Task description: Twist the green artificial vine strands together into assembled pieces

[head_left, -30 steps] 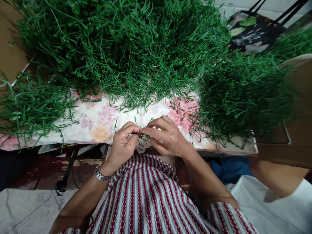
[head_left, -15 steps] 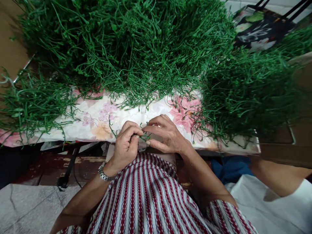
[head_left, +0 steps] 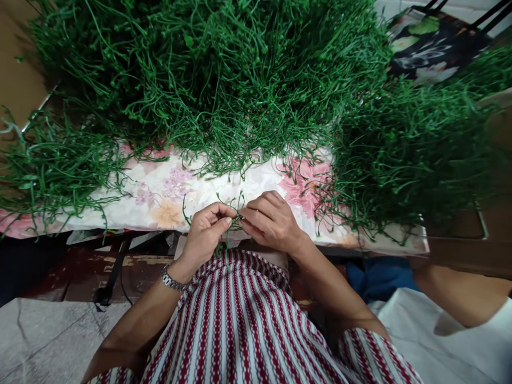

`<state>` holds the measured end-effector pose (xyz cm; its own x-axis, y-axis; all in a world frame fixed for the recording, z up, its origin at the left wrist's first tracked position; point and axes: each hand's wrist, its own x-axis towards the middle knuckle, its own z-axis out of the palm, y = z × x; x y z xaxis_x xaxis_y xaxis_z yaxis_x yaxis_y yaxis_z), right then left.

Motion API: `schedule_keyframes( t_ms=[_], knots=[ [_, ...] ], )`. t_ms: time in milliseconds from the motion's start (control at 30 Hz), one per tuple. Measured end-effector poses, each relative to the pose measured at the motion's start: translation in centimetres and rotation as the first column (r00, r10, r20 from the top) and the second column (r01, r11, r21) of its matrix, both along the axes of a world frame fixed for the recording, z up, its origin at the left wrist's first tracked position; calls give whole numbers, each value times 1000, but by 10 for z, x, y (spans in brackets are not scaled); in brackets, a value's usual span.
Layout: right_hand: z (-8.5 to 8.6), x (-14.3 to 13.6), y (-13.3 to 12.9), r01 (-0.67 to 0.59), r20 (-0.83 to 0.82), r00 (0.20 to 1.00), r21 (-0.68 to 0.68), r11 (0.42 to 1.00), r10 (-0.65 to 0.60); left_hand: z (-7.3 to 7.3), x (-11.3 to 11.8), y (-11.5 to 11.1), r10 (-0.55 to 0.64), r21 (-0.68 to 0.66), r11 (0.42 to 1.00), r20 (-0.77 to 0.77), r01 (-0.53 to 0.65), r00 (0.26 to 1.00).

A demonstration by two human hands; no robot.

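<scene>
At the front edge of the table, my left hand (head_left: 208,228) pinches a thin, branched green stem (head_left: 227,243) that looks like plastic. Its sprigs stick up above the fingertips and hang down below them. My right hand (head_left: 271,220) meets the left one with bent fingers, pinching the same stem from the other side. The exact grip of the right fingertips is partly hidden. Another thin green sprig (head_left: 184,209) curves up just beside my left hand.
A big heap of green stems (head_left: 224,69) covers the back of the flowered tablecloth (head_left: 168,184). Smaller piles lie at left (head_left: 60,165) and right (head_left: 404,160). A dark floral bag (head_left: 436,50) stands at the back right. A person's leg (head_left: 460,293) shows at right.
My right hand's fingers have closed from a spread pose onto the stem. The stem has turned, and its sprigs now show above and below my left fingers.
</scene>
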<state>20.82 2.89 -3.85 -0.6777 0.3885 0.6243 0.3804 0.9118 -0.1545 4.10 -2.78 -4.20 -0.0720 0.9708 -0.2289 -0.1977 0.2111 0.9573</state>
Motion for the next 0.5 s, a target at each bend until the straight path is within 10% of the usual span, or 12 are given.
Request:
schedule_keyframes(
  t_ms=[267,500],
  knots=[
    [-9,0,-1,4,-3,1000,57,998,-4,-3,-2,-3,-112,-22,994,-136,110,984],
    [-13,-16,-12,69,-308,944,-170,983,-119,1,-2,-4,-85,67,993,-211,101,974]
  ],
)
